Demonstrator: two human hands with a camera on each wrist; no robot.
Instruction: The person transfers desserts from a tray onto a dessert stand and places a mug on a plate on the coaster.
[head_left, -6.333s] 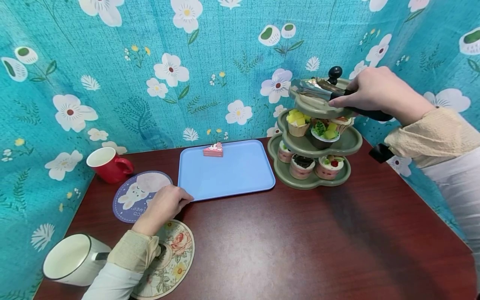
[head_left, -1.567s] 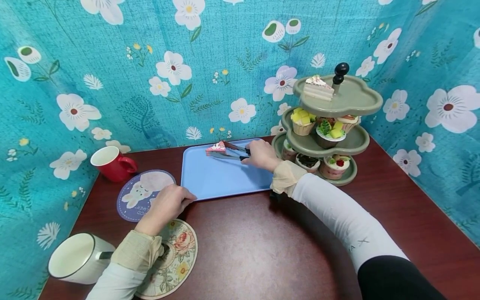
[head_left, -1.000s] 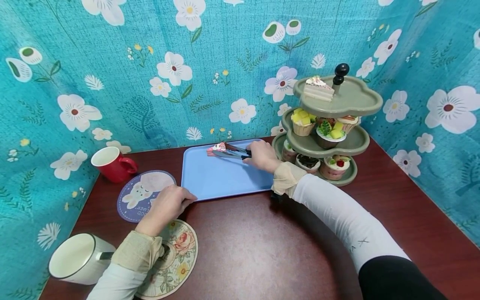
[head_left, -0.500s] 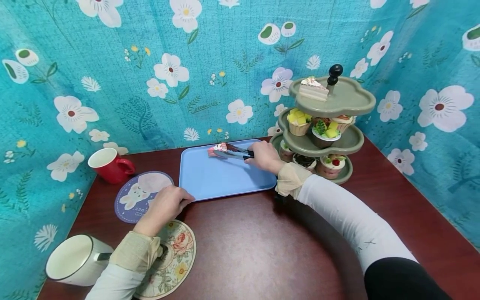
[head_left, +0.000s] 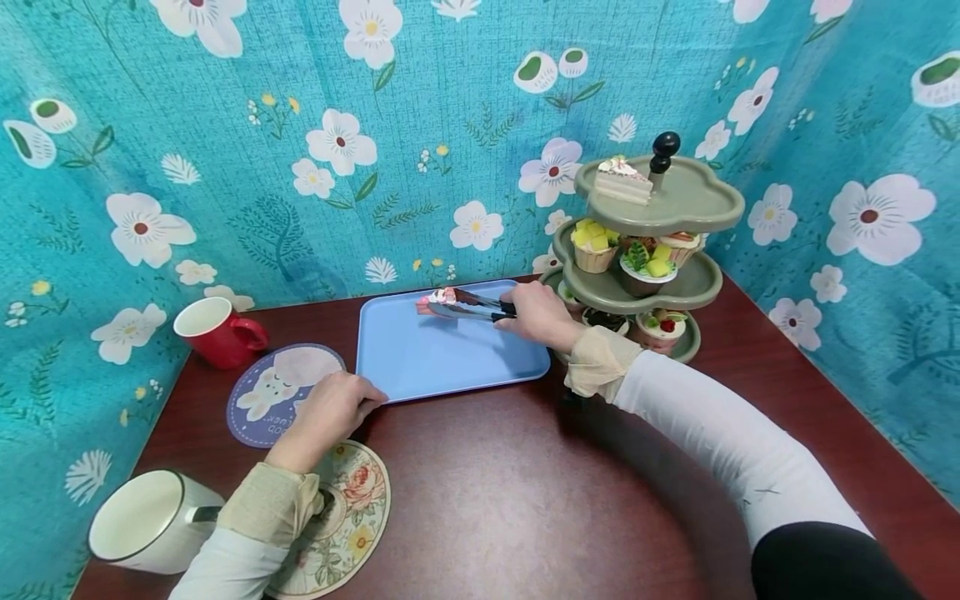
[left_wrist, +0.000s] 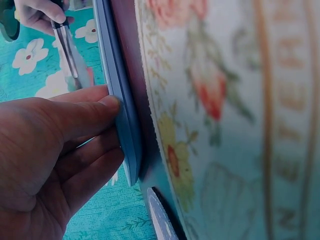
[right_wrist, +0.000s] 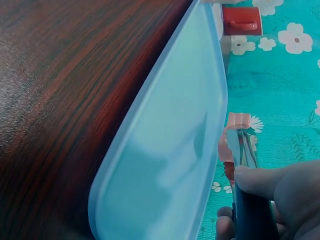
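My left hand point(head_left: 337, 408) pinches the near left corner of a light blue tray point(head_left: 450, 358); in the left wrist view, the thumb point(left_wrist: 107, 107) lies on its rim. Over the tray's far part, my right hand point(head_left: 542, 315) grips black-handled metal tongs point(head_left: 472, 310). Their tips close on both sides of a pink cake slice point(head_left: 423, 307) topped with white cream. The right wrist view shows the slice point(right_wrist: 239, 119) between the tong tips, with a shadow on the tray point(right_wrist: 175, 90) below. A white cake slice point(head_left: 622, 182) sits on the top tier of a green stand point(head_left: 690, 196).
Cupcakes point(head_left: 594, 250) and dessert cups point(head_left: 660, 329) fill the stand's lower tiers, partly behind my right hand. At left are a red mug point(head_left: 213, 337), a purple rabbit mat point(head_left: 258, 408), a white mug point(head_left: 142, 525) and a floral round mat point(head_left: 352, 533). Floral cloth hangs behind.
The tongs went from the stand's top tier, where a white cake slice now sits, to the pink cake slice on the tray. They have closed on it, and it has shifted slightly right.
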